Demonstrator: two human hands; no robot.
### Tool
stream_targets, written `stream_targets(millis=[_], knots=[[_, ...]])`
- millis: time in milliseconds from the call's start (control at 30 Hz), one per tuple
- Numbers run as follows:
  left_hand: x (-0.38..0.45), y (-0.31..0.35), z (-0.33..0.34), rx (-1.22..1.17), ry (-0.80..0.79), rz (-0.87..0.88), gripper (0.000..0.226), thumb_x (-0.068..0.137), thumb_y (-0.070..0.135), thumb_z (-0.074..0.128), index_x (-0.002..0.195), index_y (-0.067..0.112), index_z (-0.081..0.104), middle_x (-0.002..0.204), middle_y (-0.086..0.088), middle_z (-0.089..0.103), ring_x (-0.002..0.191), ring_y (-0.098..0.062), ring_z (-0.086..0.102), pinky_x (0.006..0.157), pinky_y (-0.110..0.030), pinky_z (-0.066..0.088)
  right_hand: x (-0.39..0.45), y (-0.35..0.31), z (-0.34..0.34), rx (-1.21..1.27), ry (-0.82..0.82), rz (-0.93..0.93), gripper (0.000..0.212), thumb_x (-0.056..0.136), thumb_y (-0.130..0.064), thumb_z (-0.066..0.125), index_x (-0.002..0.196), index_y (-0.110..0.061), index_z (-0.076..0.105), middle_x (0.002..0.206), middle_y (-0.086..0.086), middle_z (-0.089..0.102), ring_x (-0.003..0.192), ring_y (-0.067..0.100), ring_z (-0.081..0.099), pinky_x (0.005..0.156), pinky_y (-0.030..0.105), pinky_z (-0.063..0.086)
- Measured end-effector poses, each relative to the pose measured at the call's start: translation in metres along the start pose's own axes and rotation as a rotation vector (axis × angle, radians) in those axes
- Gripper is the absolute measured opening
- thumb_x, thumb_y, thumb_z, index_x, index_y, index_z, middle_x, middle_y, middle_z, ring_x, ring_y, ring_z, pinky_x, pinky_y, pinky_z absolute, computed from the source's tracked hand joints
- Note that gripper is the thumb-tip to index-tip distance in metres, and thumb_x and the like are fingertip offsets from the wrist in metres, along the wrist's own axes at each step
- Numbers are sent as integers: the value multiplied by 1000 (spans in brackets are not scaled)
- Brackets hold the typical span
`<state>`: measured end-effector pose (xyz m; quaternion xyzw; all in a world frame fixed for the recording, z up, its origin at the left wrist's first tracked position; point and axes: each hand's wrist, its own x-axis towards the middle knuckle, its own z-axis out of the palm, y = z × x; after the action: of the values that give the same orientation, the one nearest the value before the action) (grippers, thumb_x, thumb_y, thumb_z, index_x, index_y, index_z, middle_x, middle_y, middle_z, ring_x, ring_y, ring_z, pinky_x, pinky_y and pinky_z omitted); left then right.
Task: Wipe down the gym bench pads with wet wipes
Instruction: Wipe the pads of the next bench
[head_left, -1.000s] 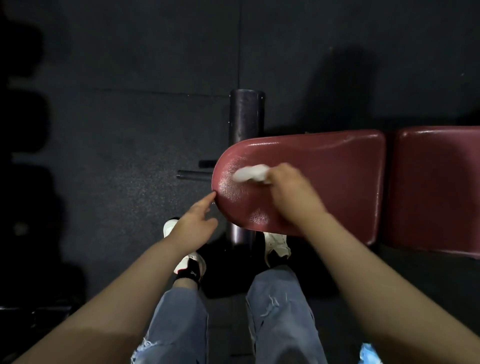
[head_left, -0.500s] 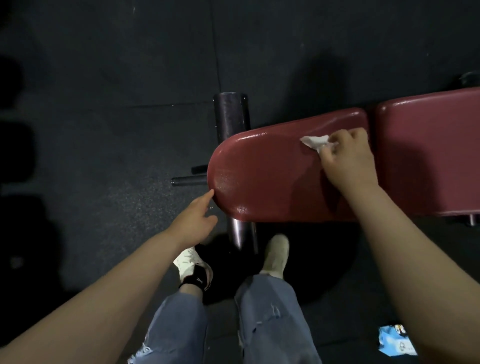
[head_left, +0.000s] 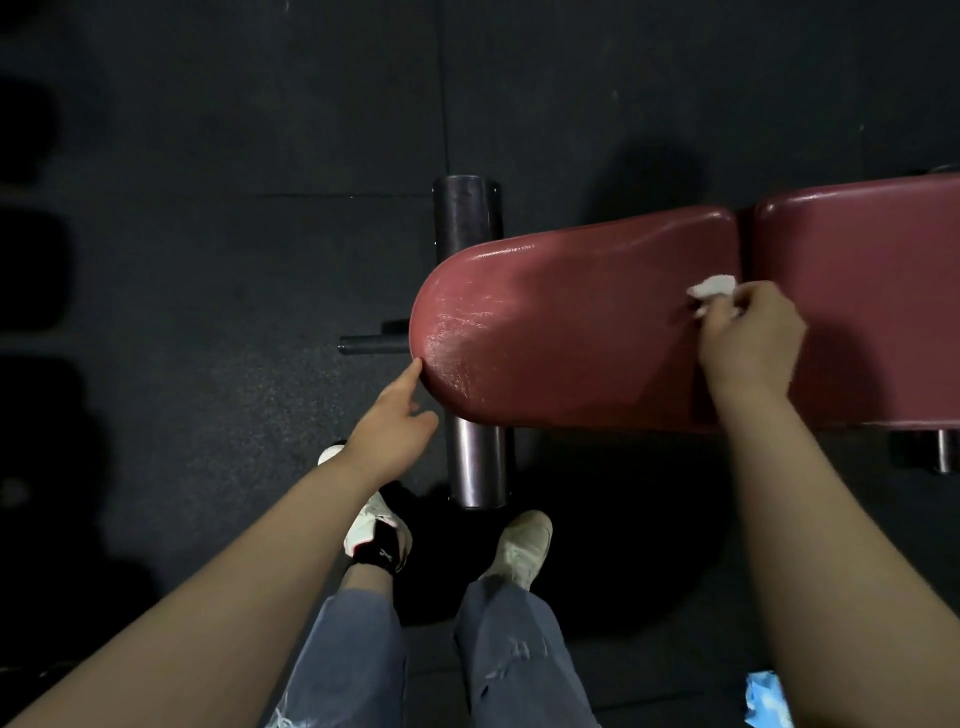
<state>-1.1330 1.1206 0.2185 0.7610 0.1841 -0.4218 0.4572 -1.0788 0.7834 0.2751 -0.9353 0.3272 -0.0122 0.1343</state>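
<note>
White wipe (head_left: 712, 287) bunched under right hand (head_left: 748, 338), apparently touching seat pad (head_left: 571, 332).

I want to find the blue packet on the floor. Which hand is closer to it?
The right hand, though it is up on the seat pad holding the wipe; the blue packet lies below its forearm. The left hand is farther, at the pad's rounded end.

No readable text anywhere. Blue packet (head_left: 768, 699) at bottom right edge has print, too small and cropped to read. Black sock (head_left: 383, 553) shows a small white mark, illegible.
</note>
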Motion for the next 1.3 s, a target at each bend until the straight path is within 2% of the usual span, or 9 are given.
stream_targets(millis=[100,200,333,667,767,900,1000,1133,1300], knots=[[-2,1,1,-56,42,-29,71,90,17,50,150,47,26,132,3,51,117,-7,54,95,-26,42,-48,-60,48,-139,-130,-232,24,95,-17,47,108,-8,65,109,14,66,100,32,61,85,36,44],[-2,0,4,-93,99,-22,59,90,8,52,141,35,48,103,1,64,88,-12,63,79,-26,46,-124,-129,100,-300,-588,-849,29,93,-13,45,118,-14,58,115,8,59,102,26,61,82,34,48],[-8,-13,6,-178,46,-66,56,91,-7,45,142,16,48,138,-2,58,126,-14,53,106,-24,37,-126,-136,97,-275,-619,-1219,22,88,-15,50,107,-15,62,100,7,65,92,29,62,74,37,44],[-13,-5,26,-360,89,-28,64,94,-3,43,150,29,39,145,8,47,129,-9,50,114,-32,35,-21,43,-12,-209,11,-60,20,91,-14,49,101,0,59,103,28,61,95,45,56,81,51,42],[-14,-12,28,-436,110,-27,57,97,-3,45,146,27,45,144,7,52,133,-6,46,112,-32,37,-59,-12,37,-147,-27,-261,22,93,-15,45,104,-9,63,107,14,65,100,36,59,88,44,44],[-12,-17,26,-501,138,-47,56,93,-8,40,140,20,52,129,4,64,112,-13,57,81,-21,43,-135,-102,98,-222,-590,-973,27,83,-12,50,106,-22,61,105,3,62,94,26,62,78,37,47],[-10,-18,21,-461,121,-26,61,89,-9,38,137,26,55,124,8,68,106,-9,61,86,-24,43,-131,-111,90,-185,-690,-1248,25,80,-9,60,103,-19,63,103,4,65,93,27,62,78,37,42],[-13,-9,24,-465,117,-61,63,93,-7,41,148,24,42,144,8,52,121,-9,56,94,-22,44,-69,-43,35,-140,-359,-942,14,65,-1,70,71,-11,64,65,13,65,59,35,64,52,38,45],[-20,2,33,-509,141,-69,62,95,-5,41,150,23,38,147,5,46,124,-14,54,90,-20,47,-42,55,-29,-259,-103,-348,2,82,-8,58,83,-7,60,77,17,63,71,40,59,62,42,37]])
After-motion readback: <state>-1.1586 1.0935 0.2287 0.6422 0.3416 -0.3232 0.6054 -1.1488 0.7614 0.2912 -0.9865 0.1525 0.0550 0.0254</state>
